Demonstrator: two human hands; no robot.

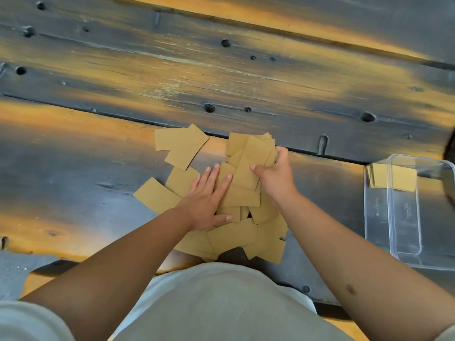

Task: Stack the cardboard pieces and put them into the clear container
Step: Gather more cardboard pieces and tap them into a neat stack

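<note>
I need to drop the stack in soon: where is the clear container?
In the head view the clear container sits on the wooden table at the far right, beyond the right hand gripping cardboard pieces.

Many cardboard pieces; one clear container; two hands

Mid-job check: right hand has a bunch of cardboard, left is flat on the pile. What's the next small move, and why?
Probably slide the left hand toward the right hand to square up the bunch of cardboard pieces it grips. Those pieces sit fanned and crooked, many loose pieces still lie scattered on the wooden table, and the clear container looks narrow, so a tidy stack should fit more easily.
</note>
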